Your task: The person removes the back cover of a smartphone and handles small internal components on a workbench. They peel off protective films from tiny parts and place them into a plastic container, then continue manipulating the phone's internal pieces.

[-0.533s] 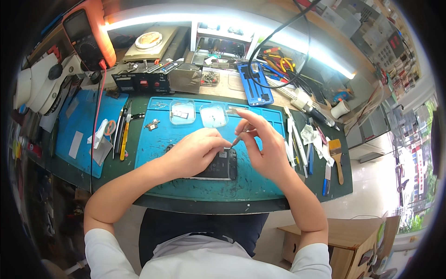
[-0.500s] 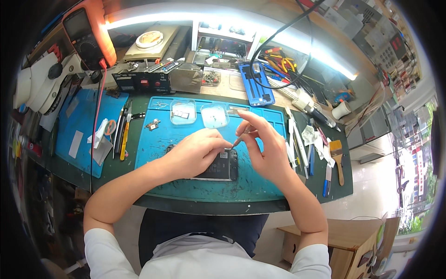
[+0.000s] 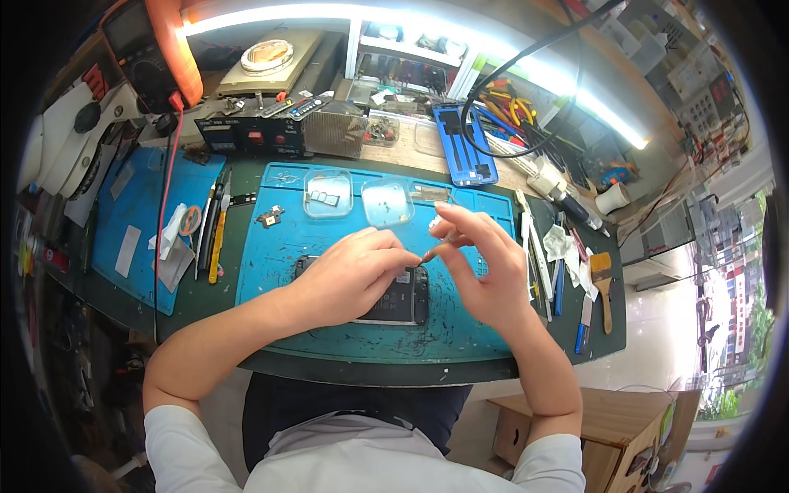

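An opened smartphone [image 3: 394,306] with a black battery lies on the blue silicone mat [image 3: 271,329]. My left hand [image 3: 349,278] lies over the phone's left part, fingertips closed together at its top edge; whatever they may pinch is hidden. My right hand [image 3: 491,275] holds a thin metallic tool [image 3: 431,251], probably a screwdriver, upright at a slant, its tip meeting my left fingertips at the phone's upper right corner. Behind my hands stand two clear plastic containers [image 3: 328,182] holding small parts, and a small circuit part [image 3: 270,217] lies to the left.
Left are knives [image 3: 215,259], a second mat [image 3: 115,230], a multimeter [image 3: 148,62] and a microscope [image 3: 57,144]. Behind are a blue tool case [image 3: 460,148], equipment [image 3: 246,140] and a looped black cable. Right lie a soldering tool [image 3: 559,197], tweezers, tissues and a brush [image 3: 602,279].
The camera view has shifted slightly. Both hands appear a little farther right, still meeting at the phone's upper right corner around the thin tool.
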The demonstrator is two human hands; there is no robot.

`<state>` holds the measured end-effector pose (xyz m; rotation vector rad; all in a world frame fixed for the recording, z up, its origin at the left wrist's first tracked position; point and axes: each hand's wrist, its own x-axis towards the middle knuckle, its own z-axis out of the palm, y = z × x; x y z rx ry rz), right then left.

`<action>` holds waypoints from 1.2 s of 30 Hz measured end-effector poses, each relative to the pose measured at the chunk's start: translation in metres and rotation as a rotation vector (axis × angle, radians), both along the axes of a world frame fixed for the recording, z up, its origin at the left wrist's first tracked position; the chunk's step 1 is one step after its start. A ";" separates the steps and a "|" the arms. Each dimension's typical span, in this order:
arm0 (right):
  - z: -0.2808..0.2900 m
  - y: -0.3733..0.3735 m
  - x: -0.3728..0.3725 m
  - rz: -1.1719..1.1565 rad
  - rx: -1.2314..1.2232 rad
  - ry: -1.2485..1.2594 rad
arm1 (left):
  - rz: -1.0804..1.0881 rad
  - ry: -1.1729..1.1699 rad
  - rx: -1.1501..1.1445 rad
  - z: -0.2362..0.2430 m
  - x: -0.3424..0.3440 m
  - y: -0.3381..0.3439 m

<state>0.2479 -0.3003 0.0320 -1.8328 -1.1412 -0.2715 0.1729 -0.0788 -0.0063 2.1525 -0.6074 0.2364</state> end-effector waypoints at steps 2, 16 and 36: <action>0.008 -0.001 0.000 -0.033 -0.007 -0.074 | 0.001 -0.008 0.033 0.002 0.003 0.001; -0.001 0.011 -0.007 -0.100 0.021 -0.097 | 0.077 0.215 -0.118 0.029 0.018 -0.016; 0.007 0.000 -0.003 -0.074 0.039 0.128 | -0.060 0.088 -0.316 0.005 0.033 -0.024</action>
